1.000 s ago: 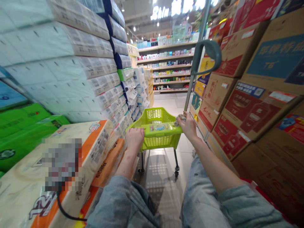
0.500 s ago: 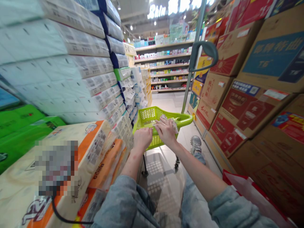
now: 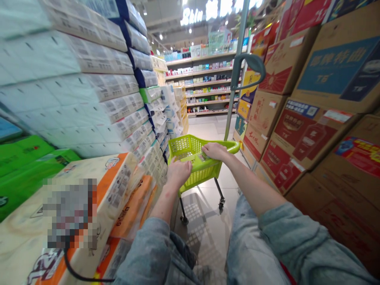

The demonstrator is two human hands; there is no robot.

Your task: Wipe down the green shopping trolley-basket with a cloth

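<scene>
At eight o'clock on the lime-green shopping cart (image 3: 204, 176), the left hand (image 3: 179, 173) curls closed round the handle (image 3: 198, 165) — it should grip firmly to steady the casters (image 3: 221, 205); at two o'clock the right hand (image 3: 214, 151) lies over it, fingers bent, anything beneath hidden, and should press evenly. The cart, glossy and perforated, stands askew at the view's dial centre.
</scene>
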